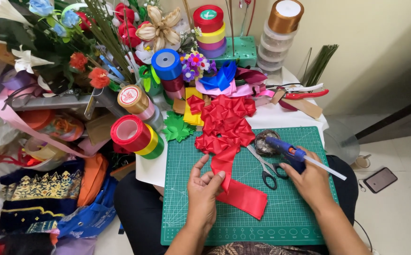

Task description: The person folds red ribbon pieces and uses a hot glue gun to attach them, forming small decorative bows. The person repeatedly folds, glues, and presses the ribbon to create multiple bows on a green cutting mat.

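Red satin ribbon strip [234,182] at frame centre was pinched in left hand [204,189] fingers, steadying it; right hand [309,182] gripped blue glue gun [288,152].

dark phone [380,180] screen-up on floor at right, round labels on ribbon spools [129,95]

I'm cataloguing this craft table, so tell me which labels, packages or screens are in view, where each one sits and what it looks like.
Round green label: on the red ribbon roll topping the back stack.
Round red-and-white label: end of the gold ribbon roll, left of the cutting mat.
Phone: floor at right, dark rectangular screen, off.
Stacked clear round tubs: back right, under a copper ribbon roll.
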